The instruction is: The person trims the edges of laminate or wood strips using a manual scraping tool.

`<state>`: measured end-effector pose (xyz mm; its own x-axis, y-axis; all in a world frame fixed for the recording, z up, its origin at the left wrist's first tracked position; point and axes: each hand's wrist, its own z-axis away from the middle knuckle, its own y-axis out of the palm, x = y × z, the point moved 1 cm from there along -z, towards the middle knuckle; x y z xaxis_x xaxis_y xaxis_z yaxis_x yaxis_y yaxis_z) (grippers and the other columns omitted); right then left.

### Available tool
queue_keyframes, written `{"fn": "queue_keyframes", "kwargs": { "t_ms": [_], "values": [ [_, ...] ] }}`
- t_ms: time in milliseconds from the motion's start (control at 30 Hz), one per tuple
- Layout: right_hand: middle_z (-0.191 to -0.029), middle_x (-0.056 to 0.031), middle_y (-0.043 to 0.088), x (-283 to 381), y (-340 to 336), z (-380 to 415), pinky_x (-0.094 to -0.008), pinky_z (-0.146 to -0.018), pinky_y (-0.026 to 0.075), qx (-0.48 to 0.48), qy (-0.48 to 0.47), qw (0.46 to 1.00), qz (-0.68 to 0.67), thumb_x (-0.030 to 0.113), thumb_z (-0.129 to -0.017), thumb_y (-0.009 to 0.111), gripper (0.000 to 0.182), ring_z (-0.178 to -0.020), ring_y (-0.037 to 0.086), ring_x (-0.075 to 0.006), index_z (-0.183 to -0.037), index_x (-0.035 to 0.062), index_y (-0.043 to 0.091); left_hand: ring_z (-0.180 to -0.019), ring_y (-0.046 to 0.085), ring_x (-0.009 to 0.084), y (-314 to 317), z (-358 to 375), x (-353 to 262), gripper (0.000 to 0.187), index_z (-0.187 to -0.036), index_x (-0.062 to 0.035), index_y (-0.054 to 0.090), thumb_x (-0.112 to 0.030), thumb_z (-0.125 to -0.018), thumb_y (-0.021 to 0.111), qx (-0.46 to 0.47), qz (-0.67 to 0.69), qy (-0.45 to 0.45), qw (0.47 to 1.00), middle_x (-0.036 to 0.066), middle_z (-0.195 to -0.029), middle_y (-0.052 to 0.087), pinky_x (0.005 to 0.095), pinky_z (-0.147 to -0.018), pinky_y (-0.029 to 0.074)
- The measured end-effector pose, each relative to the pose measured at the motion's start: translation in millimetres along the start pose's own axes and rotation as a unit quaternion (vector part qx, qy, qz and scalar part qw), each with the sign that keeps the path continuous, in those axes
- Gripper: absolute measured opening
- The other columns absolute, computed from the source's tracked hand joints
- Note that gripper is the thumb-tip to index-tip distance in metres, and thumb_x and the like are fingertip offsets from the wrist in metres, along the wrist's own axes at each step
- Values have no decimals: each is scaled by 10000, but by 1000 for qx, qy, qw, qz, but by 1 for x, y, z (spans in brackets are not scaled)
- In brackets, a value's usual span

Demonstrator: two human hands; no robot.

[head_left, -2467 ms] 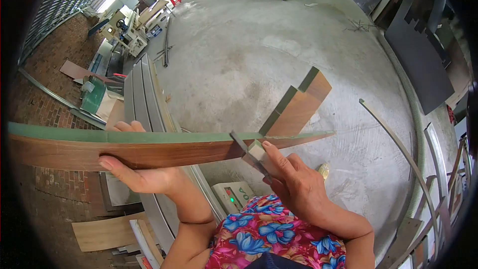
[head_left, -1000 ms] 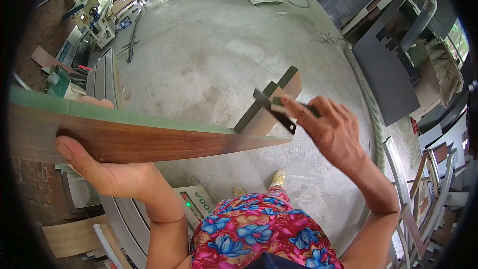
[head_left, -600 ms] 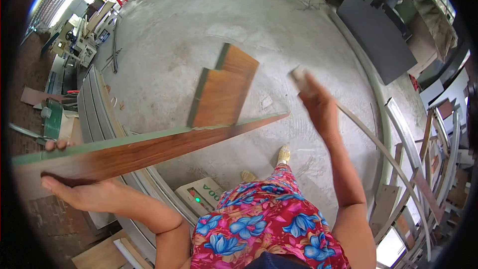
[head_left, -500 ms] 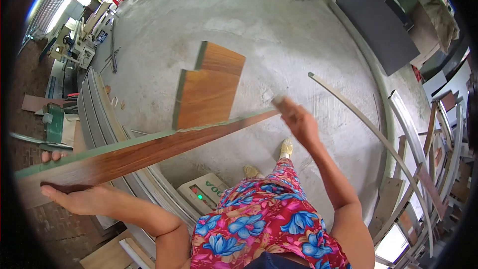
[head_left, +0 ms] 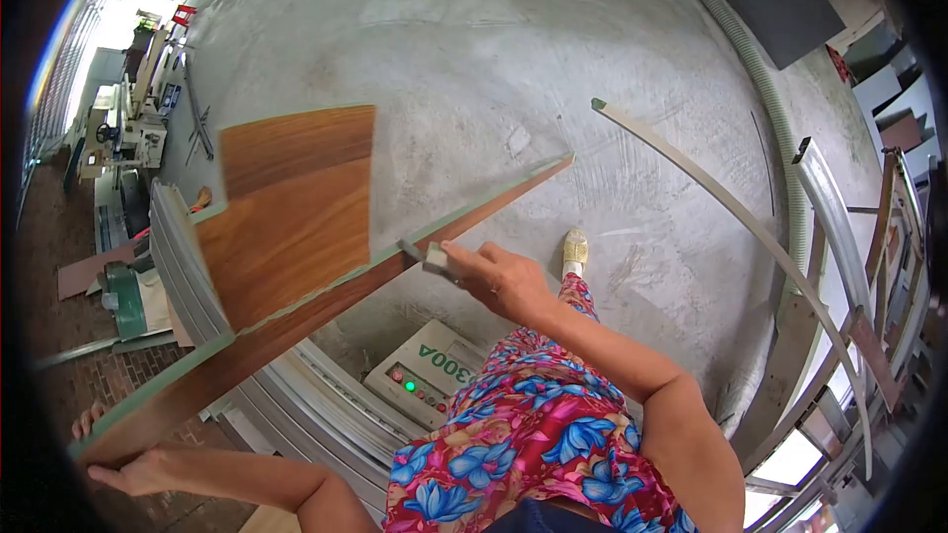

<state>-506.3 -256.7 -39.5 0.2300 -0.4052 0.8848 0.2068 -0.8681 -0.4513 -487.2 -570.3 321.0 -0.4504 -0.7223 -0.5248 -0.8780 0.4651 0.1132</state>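
Observation:
A long wood-grain board (head_left: 296, 347) with pale green edges slants from lower left to upper centre, and a notched wood-grain panel part (head_left: 306, 207) stands out from its far side. My left hand (head_left: 133, 469) grips the board's lower left end, thumb on the near side and fingertips beyond the far edge. My right hand (head_left: 499, 281) is closed on a small block-like tool (head_left: 434, 259), whose dark end is at the board's edge near its middle. The tool's exact kind cannot be told.
Long grey profiles (head_left: 188, 266) and a machine with a green light (head_left: 420, 375) lie below the board. A curved strip (head_left: 711, 188), metal frames (head_left: 834, 207) and a ribbed hose (head_left: 765, 89) are on the right. Machinery (head_left: 143, 133) stands far left.
My right hand has moved left and down from the board's far end to near its middle. The panel has turned and shows more of its face. The view has shifted.

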Motion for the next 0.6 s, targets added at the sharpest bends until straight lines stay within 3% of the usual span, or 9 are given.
{"fn": "queue_keyframes", "kwargs": {
  "t_ms": [67,167,200,300,600],
  "values": [
    [-810,-84,547,-2,-7,-8,-394,-564,468,9,-13,1000,1,134,-753,680,636,-682,583,-308,-1322,293,443,-1016,526,356,24,0,-2,474,-1054,79,493,-308,-889,274,-37,-76,23,996,251,-1050,522,455,-929,428],
    [-776,-77,514,-34,-10,-25,-405,-541,451,-7,-7,1000,-4,158,-771,666,609,-651,565,-291,-1319,300,440,-1033,532,378,40,-17,9,517,-1100,93,508,-308,-884,265,-28,-148,17,988,294,-1070,538,495,-972,381],
    [-777,-79,517,-46,-8,-29,-404,-542,453,-9,7,1000,0,159,-771,666,605,-650,568,-292,-1316,299,443,-1001,559,356,34,-32,20,529,-1057,120,566,-274,-929,237,-31,-111,11,993,253,-1054,589,452,-939,421],
    [-778,-85,525,-95,-5,-42,-406,-543,460,-6,51,999,16,164,-771,666,591,-647,575,-297,-1306,296,453,-1001,567,355,38,-57,40,469,-1093,144,545,-231,-921,322,31,-192,52,980,256,-1079,583,446,-941,432],
    [-764,-102,553,-295,16,-52,-426,-560,481,5,149,987,68,204,-759,674,550,-650,600,-323,-1268,308,493,-910,542,328,87,-22,68,411,-1004,109,544,-244,-899,361,73,-232,33,969,223,-987,563,427,-859,418]
  ]
}}
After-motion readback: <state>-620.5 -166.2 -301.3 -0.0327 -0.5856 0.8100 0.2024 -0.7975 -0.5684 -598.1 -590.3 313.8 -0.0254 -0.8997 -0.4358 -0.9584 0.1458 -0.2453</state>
